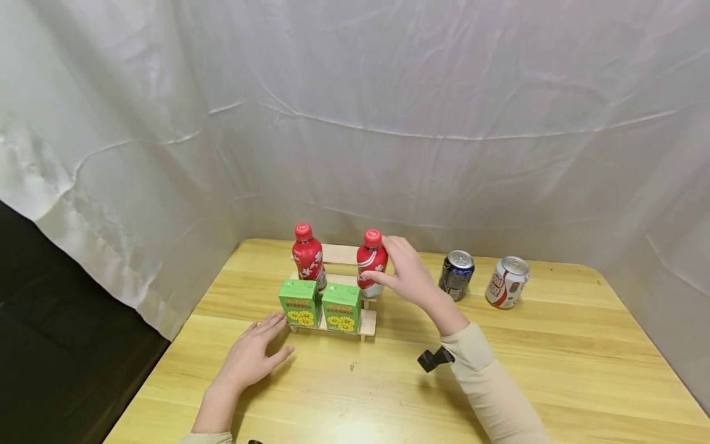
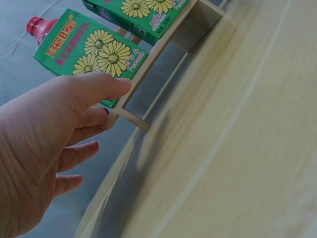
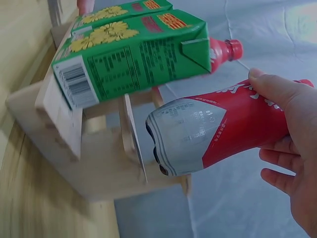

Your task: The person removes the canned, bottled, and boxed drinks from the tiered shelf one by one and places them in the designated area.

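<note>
You seem to be setting a red bottle [image 3: 193, 131] on the middle shelf of the wooden rack [image 1: 368, 324], or lifting it off; which one, I can't tell. Your right hand [image 1: 413, 274] pinches it between thumb and fingers, nearly upright, its base looking just off the shelf near the right end. Your left hand [image 1: 255, 351] lies relaxed, fingers spread, beside the rack's left end and the left carton [image 1: 299, 305]. If you're placing, the next move likely calls for squaring the base over the shelf before easing your grip. Watch the shelf's right edge and the right carton [image 1: 342, 311] in front. Free room lies between bottle and dark can [image 1: 457, 277], where your right hand reaches in, and along the near table [image 1: 377, 401].
</note>
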Motion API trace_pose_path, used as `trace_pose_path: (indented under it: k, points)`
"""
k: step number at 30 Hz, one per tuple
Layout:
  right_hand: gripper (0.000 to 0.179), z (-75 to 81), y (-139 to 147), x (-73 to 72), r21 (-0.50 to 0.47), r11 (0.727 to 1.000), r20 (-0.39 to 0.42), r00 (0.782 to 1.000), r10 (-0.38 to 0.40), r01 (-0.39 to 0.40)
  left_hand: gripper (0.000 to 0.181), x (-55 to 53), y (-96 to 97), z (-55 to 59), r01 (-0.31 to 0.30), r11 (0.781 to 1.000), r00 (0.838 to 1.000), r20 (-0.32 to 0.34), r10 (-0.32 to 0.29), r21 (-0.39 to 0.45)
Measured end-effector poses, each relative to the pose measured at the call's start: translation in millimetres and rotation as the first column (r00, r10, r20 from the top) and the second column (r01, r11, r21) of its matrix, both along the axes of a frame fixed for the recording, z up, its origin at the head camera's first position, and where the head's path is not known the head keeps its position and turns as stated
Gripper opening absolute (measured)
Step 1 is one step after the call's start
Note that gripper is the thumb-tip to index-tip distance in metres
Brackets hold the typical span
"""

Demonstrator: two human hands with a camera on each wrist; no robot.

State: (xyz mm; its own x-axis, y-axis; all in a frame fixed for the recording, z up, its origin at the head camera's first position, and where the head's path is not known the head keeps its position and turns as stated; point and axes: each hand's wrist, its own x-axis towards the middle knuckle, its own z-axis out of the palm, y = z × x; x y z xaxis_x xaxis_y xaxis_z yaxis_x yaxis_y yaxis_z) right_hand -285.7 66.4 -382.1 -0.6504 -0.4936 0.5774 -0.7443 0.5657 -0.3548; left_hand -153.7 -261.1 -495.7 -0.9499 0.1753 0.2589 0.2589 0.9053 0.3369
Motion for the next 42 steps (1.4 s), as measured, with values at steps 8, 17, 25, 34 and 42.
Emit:
trace_pose_path:
  k: [8, 17, 25, 34, 42]
  points:
    - [0.058, 0.0, 33, 4.7, 0.028, 0.999, -0.085, 0.996, -0.033, 0.035, 0.064, -0.7, 0.0, 1.3, 0.008, 1.0, 1.0, 0.003, -0.008, 0.0]
    - [0.06, -1.4, 68, 14.5, 0.024, 0.997, -0.172, 0.983, -0.063, 0.068, 0.064, 0.6, 0.2, 1.0, 0.007, 1.0, 1.0, 0.014, -0.007, 0.002]
    - [0.058, -7.0, 100, 25.3, 0.001, 0.991, -0.123, 0.984, -0.131, 0.132, 0.064, -0.3, 0.5, 1.5, 0.003, 1.0, 1.0, 0.009, -0.003, 0.002]
    - [0.06, -14.0, 136, 35.6, -0.028, 0.98, -0.153, 0.968, -0.198, 0.196, 0.064, 1.5, -0.1, 0.4, 0.001, 1.0, 1.0, 0.012, -0.002, 0.01]
    - [0.062, -15.3, 167, 44.5, -0.044, 0.972, -0.148, 0.961, -0.234, 0.23, 0.064, 0.5, -0.4, 1.4, 0.012, 1.0, 1.0, 0.006, -0.012, 0.01]
